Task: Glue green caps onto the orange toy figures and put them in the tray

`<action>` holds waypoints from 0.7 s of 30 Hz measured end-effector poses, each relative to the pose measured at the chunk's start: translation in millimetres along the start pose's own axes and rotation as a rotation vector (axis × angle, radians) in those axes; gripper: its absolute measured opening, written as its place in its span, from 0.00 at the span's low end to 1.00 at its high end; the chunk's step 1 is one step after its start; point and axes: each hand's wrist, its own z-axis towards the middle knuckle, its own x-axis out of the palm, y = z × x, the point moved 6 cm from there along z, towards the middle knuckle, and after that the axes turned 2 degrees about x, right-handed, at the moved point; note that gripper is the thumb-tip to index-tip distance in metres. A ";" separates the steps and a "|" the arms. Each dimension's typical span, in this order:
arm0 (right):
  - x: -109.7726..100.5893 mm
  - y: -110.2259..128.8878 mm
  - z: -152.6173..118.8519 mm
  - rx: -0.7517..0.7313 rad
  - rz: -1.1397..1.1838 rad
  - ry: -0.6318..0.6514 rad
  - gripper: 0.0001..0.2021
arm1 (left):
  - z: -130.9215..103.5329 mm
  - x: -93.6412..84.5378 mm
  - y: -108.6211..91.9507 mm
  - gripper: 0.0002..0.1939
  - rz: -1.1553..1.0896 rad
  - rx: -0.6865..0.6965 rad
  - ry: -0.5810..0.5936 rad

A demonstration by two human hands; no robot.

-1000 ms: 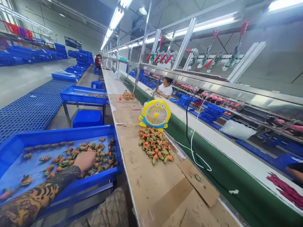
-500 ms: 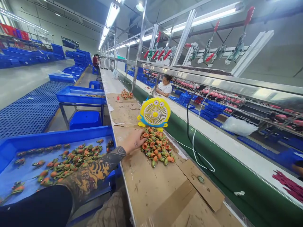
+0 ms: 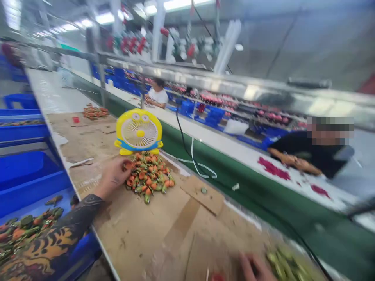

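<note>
My left hand (image 3: 114, 177) is at the near-left edge of a pile of small orange-and-green moulded pieces (image 3: 152, 175) on the cardboard-covered bench. Its fingers are bent round one orange-and-green piece (image 3: 128, 165) at the pile's side. At the bottom edge my right hand (image 3: 255, 268) is partly in view and smeared by motion, so its grip does not show. Beside it on the right lies a heap of yellow-green pieces (image 3: 288, 265). A small red object (image 3: 217, 276), cut off by the frame, lies to its left.
A yellow fan (image 3: 140, 132) stands just behind the pile. Blue trays with similar pieces (image 3: 27, 224) are at the left. Beyond the green conveyor belt (image 3: 234, 191), with loose cables, a co-worker in black (image 3: 310, 156) sits by dark pink pieces (image 3: 274, 168).
The view has swung right, so bench and fan appear further left. My right hand, the yellow-green heap and the co-worker in black have come into view. My left hand stays at the pile.
</note>
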 end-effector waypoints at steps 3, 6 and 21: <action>6.4 -15.8 -18.5 0.095 0.044 0.004 0.21 | -7.6 -5.2 -25.3 0.16 -0.052 -0.072 -0.067; 3.5 -19.7 -24.7 0.143 0.078 -0.021 0.27 | -11.0 3.2 -67.9 0.15 -0.501 -0.068 -0.057; -32.4 29.3 -43.1 0.049 0.414 0.482 0.28 | -150.3 147.3 -249.1 0.25 -1.420 -0.198 1.119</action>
